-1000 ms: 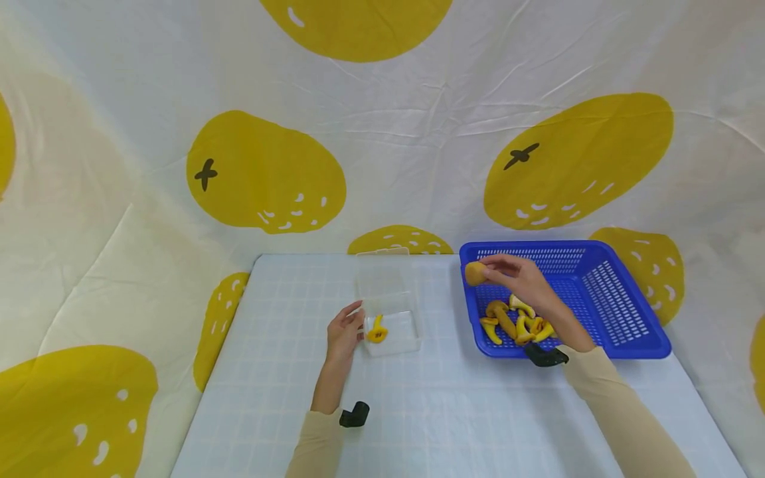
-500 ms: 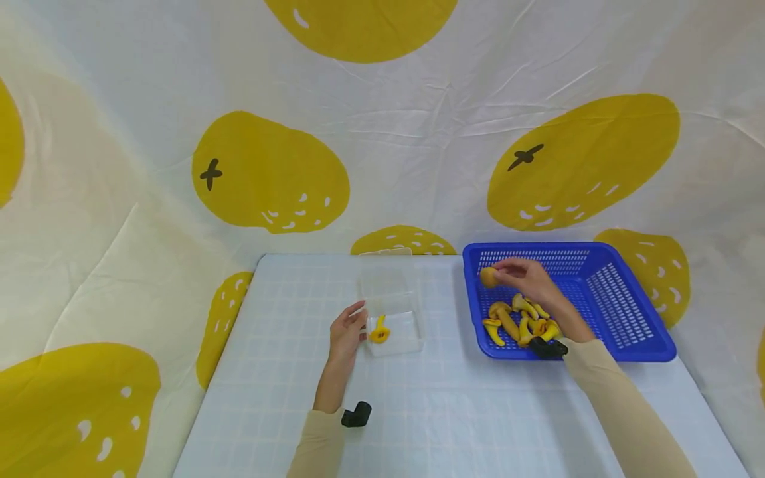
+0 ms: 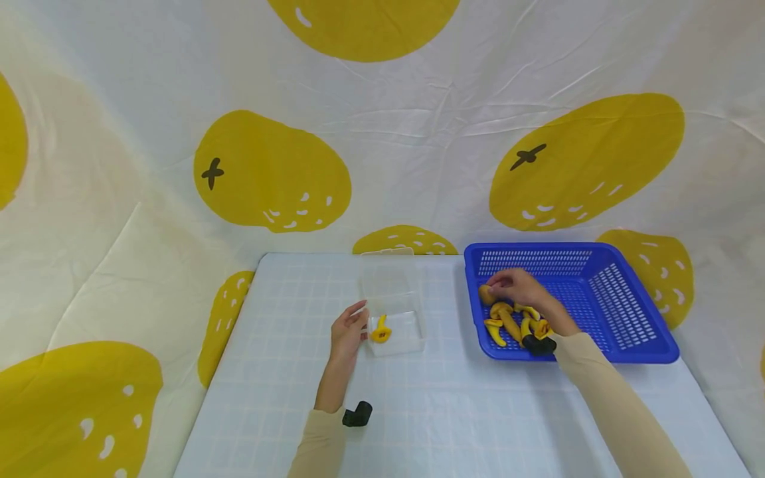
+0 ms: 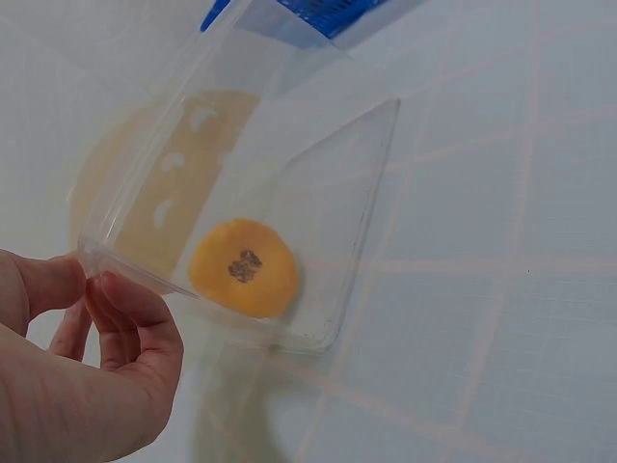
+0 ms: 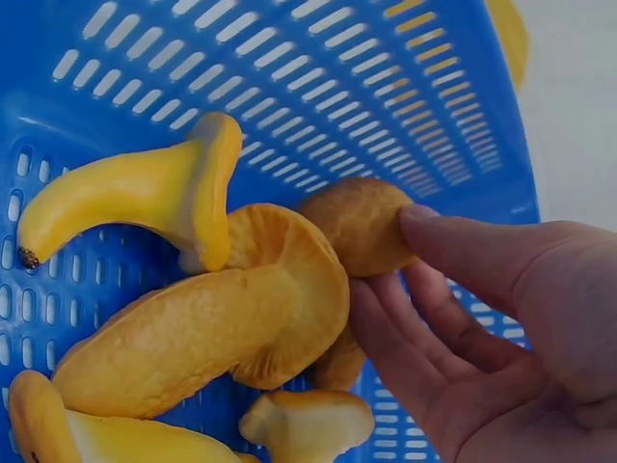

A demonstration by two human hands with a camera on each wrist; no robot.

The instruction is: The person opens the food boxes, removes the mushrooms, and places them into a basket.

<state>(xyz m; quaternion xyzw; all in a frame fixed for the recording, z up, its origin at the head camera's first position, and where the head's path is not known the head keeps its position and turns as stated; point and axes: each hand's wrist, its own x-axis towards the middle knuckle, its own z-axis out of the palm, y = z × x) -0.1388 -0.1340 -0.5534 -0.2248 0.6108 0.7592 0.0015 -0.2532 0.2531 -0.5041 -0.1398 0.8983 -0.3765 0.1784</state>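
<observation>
My left hand (image 3: 347, 332) pinches the near-left rim of a clear plastic box (image 4: 337, 193), thumb and fingers on either side of its wall. The box's lid (image 3: 388, 275) stands folded back. Inside lies one yellow chanterelle mushroom (image 3: 380, 333), its round top facing the left wrist camera. Over at the blue basket (image 3: 538, 245), my right hand (image 3: 518, 289) pinches the cap of a brown mushroom (image 5: 362, 227) low beside the basket's left wall. A larger brown mushroom (image 5: 193, 333) and several yellow chanterelles (image 5: 125, 198) lie against or near it. Its stem is partly hidden behind the larger one.
A pale checked cloth (image 3: 454, 411) covers the table. Behind it hangs a white curtain (image 3: 418, 166) printed with large yellow fruit. The basket has slotted walls and stands at the table's back right, apart from the box.
My right hand has moved down into the basket with the brown mushroom, slightly right and toward the other mushrooms. The left hand stays at the box.
</observation>
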